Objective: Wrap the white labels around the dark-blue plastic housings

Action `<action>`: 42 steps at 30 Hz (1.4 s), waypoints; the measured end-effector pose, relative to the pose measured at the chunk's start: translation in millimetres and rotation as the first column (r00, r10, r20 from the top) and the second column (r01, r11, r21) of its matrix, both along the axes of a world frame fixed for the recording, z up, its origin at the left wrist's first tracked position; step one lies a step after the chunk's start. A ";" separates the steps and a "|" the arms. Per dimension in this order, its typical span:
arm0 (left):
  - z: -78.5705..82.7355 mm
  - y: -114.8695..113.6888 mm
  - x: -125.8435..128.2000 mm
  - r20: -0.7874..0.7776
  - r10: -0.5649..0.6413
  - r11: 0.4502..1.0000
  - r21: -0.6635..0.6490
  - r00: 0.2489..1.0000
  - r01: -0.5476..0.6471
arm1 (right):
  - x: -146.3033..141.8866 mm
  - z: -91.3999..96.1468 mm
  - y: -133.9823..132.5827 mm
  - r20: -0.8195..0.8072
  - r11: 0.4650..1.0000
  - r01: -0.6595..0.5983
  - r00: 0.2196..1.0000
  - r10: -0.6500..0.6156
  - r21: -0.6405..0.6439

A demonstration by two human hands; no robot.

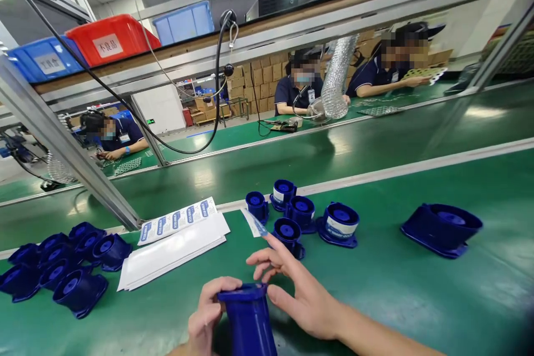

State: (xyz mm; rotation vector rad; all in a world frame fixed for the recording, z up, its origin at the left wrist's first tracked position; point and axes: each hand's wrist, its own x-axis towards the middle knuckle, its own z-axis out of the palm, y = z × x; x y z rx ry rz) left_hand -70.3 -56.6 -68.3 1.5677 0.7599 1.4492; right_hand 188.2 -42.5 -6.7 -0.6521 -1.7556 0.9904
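Observation:
My left hand [206, 317] is closed round a dark blue plastic part [248, 320] at the bottom centre, holding it upright above the green table. My right hand [298, 292] rests against the part's right side with its fingers stretched out and slightly spread, fingertips near the part's top rim. Just beyond my right hand stands a cluster of blue parts [300, 214], some with a white label on their side. A loose label strip [254, 223] lies beside them. A sheet of blue-and-white labels [177, 219] lies on a stack of white backing sheets [175, 253].
A pile of unlabelled blue parts [58, 270] sits at the left. One more blue part [442, 228] lies at the right. A slanted metal post [62, 142] crosses the left side. Beyond a green conveyor [334, 156], three other people work at the far bench. Coloured bins [112, 39] sit overhead.

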 end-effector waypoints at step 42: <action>56.8 -10.9 24.5 -0.474 0.160 0.830 0.540 0.866 0.142 | -45.5 -0.6 -12.6 0.229 0.949 0.305 0.921 -0.314 0.074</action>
